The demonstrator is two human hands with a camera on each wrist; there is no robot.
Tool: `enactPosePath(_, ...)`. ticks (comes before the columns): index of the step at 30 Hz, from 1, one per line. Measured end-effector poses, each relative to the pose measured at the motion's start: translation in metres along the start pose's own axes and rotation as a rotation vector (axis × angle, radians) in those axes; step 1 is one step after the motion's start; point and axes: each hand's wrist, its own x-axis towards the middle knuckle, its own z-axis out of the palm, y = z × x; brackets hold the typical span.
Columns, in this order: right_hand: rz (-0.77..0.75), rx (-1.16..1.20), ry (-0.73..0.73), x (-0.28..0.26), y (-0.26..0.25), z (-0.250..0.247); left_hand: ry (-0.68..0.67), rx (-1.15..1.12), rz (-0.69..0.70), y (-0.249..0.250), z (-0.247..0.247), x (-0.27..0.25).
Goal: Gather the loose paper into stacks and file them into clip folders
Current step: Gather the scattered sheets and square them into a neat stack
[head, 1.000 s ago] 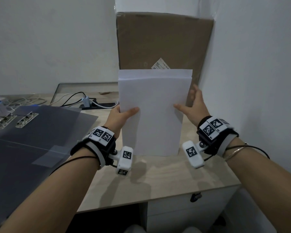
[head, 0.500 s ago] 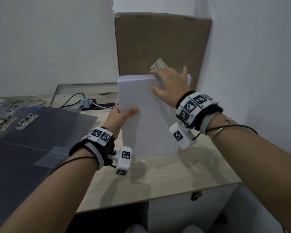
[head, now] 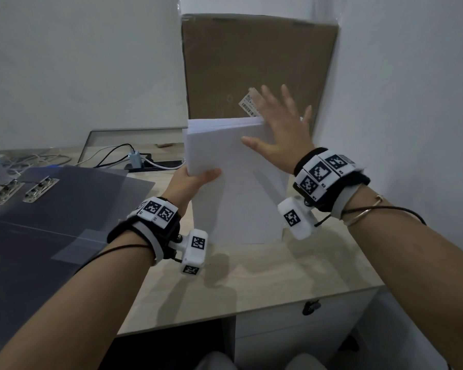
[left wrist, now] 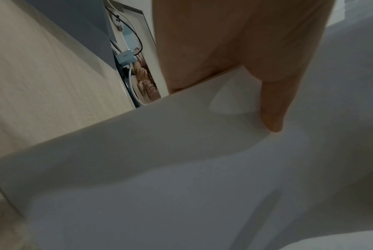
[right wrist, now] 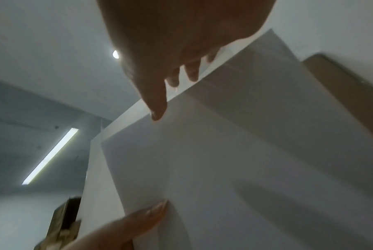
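Observation:
A stack of white paper [head: 235, 188] stands upright on its bottom edge on the wooden desk [head: 265, 276]. My left hand [head: 195, 180] grips the stack's left edge, thumb [left wrist: 273, 108] on the front sheet [left wrist: 181, 169]. My right hand [head: 278, 134] is at the stack's top right corner with its fingers spread and straight, palm against the paper [right wrist: 224, 160]. Grey clip folders [head: 51, 217] lie open at the left, their metal clips [head: 39, 188] near the far edge.
A large brown cardboard box [head: 257, 68] stands against the wall behind the paper. Cables and a charger [head: 135, 158] lie on the desk at the back. The white wall [head: 412, 102] is close on the right. A drawer with a lock [head: 310, 307] sits under the desk edge.
My right hand moved from the stack's right edge up to its top, then spread its fingers at the top right corner. The stack has tilted slightly. My left hand kept its grip.

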Motion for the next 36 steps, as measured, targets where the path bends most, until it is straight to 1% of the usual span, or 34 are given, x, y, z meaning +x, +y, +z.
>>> enactPosePath(3,0.156,0.294,0.290,-0.023,0.028,0.006,0.052,-0.009,-0.007,-0.002,0.002,0.002)
enactPosePath(4,0.227,0.402,0.331,-0.033,0.038,0.011,0.058,-0.017,-0.008,-0.002,0.002,0.002)
enactPosePath(5,0.314,0.510,0.315,-0.043,0.047,0.018,0.055,-0.025,-0.012,-0.001,0.002,0.003)
enactPosePath(7,0.482,0.677,0.160,-0.057,0.061,0.038,0.026,-0.039,-0.029,0.000,-0.001,0.002)
enactPosePath(9,0.564,0.831,-0.026,-0.062,0.069,0.056,-0.035,-0.040,-0.050,0.001,-0.005,0.003)
enactPosePath(12,0.541,1.128,-0.230,-0.061,0.073,0.071,-0.135,-0.020,-0.077,0.004,-0.012,0.004)
enactPosePath(14,0.532,1.232,-0.293,-0.059,0.070,0.077,-0.157,-0.031,-0.070,0.004,-0.013,0.005)
enactPosePath(16,0.557,1.291,-0.273,-0.058,0.064,0.085,-0.120,-0.044,-0.019,0.003,-0.008,0.005)
enactPosePath(19,0.626,1.271,-0.139,-0.060,0.054,0.094,-0.015,-0.033,0.055,0.000,0.000,0.007)
enactPosePath(21,0.667,1.205,-0.049,-0.063,0.049,0.096,0.023,-0.036,0.034,-0.003,0.004,0.009)
enactPosePath(24,0.658,1.130,0.049,-0.063,0.042,0.093,0.086,-0.080,-0.036,0.000,0.009,0.011)
enactPosePath(26,0.652,1.131,0.116,-0.058,0.041,0.087,0.120,-0.104,-0.032,0.004,0.012,0.013)
enactPosePath(27,0.645,1.129,0.124,-0.055,0.042,0.084,0.122,-0.111,-0.027,0.004,0.013,0.015)
enactPosePath(28,0.644,1.129,0.105,-0.054,0.045,0.084,0.110,-0.114,-0.029,0.004,0.013,0.017)
enactPosePath(30,0.666,1.166,0.006,-0.057,0.050,0.087,0.045,-0.099,-0.072,-0.005,0.011,0.017)
enactPosePath(33,0.746,1.252,-0.186,-0.072,0.064,0.104,-0.050,-0.035,-0.167,-0.030,0.004,0.012)
enactPosePath(35,0.755,1.268,-0.270,-0.079,0.073,0.118,-0.028,-0.006,-0.194,-0.044,0.005,0.010)
enactPosePath(36,0.752,1.230,-0.282,-0.081,0.072,0.120,0.005,-0.005,-0.203,-0.049,0.006,0.010)
